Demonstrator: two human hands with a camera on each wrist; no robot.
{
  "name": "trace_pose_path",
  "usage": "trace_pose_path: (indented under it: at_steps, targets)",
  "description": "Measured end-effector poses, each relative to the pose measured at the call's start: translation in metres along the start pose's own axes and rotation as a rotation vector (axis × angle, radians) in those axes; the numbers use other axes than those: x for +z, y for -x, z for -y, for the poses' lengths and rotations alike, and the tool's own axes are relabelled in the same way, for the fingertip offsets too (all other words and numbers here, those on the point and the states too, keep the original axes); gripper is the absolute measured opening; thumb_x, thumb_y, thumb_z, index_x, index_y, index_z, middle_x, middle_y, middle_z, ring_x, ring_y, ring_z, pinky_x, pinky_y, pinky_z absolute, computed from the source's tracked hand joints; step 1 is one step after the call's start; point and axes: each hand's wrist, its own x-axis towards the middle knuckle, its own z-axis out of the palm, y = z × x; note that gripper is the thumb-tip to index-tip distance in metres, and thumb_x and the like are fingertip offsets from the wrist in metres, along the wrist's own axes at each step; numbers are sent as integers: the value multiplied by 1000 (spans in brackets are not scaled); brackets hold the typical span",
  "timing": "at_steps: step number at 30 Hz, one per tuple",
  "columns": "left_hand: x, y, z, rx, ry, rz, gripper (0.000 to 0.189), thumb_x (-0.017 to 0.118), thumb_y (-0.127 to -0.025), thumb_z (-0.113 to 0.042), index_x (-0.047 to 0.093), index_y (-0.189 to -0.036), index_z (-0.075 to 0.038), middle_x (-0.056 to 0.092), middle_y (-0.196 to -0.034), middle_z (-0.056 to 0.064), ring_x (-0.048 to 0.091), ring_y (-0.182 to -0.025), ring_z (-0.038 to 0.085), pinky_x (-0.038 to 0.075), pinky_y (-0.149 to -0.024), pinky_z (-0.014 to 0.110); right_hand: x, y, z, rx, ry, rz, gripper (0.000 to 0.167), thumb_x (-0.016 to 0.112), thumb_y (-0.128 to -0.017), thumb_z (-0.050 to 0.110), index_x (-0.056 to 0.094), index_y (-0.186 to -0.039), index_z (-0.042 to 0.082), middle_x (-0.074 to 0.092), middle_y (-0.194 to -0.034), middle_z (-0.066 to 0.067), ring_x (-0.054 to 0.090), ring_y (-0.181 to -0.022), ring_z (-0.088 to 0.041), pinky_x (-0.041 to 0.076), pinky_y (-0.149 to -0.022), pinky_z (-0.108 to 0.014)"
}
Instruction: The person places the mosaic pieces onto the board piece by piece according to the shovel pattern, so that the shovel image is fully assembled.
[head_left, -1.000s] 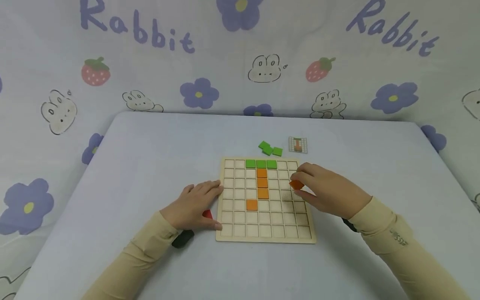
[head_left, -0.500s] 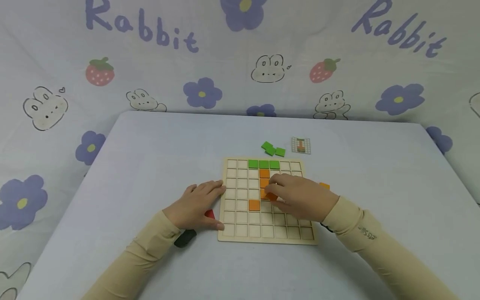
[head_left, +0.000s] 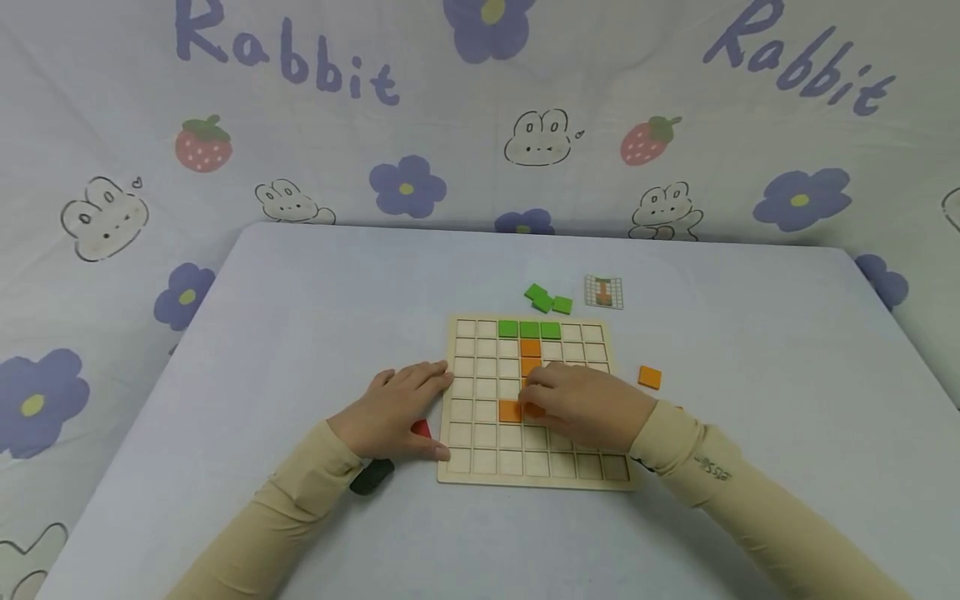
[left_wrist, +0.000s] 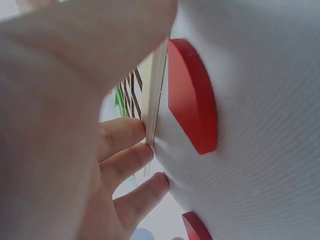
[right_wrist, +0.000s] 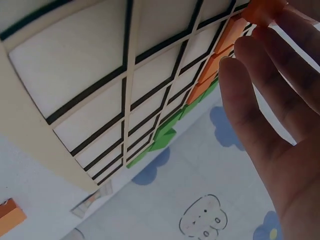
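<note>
My right hand [head_left: 588, 404] pinches an orange square tile [right_wrist: 262, 11] low over the wooden grid board [head_left: 536, 482], beside an orange tile [head_left: 510, 411] lying in a cell. Its fingers partly cover the column of orange tiles [head_left: 530, 348]. Above that column, three green tiles [head_left: 529, 330] fill cells of the top row. My left hand [head_left: 393, 412] rests at the board's left edge with spread fingers, fingertips touching the rim in the left wrist view. Under its palm lies a red piece [left_wrist: 192, 97] with one curved side; a second red piece [left_wrist: 195, 227] shows lower down.
Loose green tiles [head_left: 543, 302] lie behind the board, next to a small pattern card [head_left: 603, 292]. To the right of the board is a loose orange tile [head_left: 650, 377]; another orange edge peeks out behind the right wrist. A printed cloth [head_left: 450, 117] hangs behind the table.
My right hand has carried the orange tile leftward from the board's right edge and down beside the lone orange tile. A loose orange tile at right has come into view. The left hand stays put.
</note>
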Motion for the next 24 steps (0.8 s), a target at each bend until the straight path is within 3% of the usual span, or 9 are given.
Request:
trace_pose_path:
  at_steps: [10, 24]
  targets:
    - [1, 0, 1, 1, -24, -3, 90, 74, -79, -49, 36, -146, -2, 32, -153, 15, 31, -139, 36, 27, -103, 63, 2, 2, -2, -9, 13, 32, 27, 73, -85, 17, 64, -110, 15, 64, -106, 4, 60, -99, -13, 50, -88, -28]
    - [-4, -1, -2, -4, -8, 14, 90, 74, -79, -48, 35, -146, -2, 31, -153, 15, 30, -139, 35, 27, -103, 63, 1, 6, -3, -15, 10, 15, 22, 72, -86, 17, 67, -108, 17, 65, -106, 6, 59, -97, -13, 50, -86, -27]
